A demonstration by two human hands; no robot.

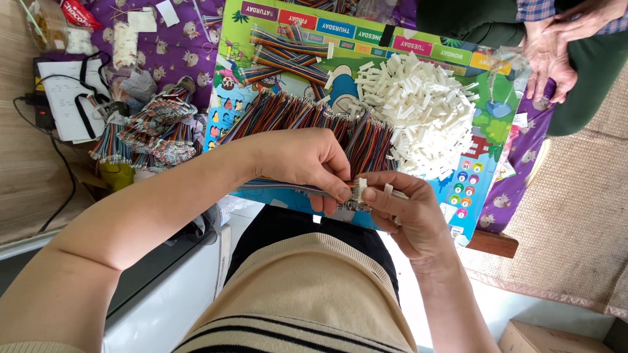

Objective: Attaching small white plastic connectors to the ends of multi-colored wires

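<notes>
My left hand [307,163] pinches a flat multicoloured ribbon cable [281,186] near its end. My right hand [405,209] holds a small white plastic connector [360,189] against that cable end, with another white piece between its fingers. Both hands meet over the near edge of a colourful printed board [484,189]. A row of loose multicoloured ribbon cables [294,114] lies on the board just beyond my left hand. A heap of white connectors [425,104] sits on the board beyond my right hand.
More cable bundles [154,131] are piled to the left on a purple patterned cloth [176,49]. A few finished cables [288,55] lie at the board's far side. Another person's hands [556,55] rest at the top right. A notepad [65,98] lies far left.
</notes>
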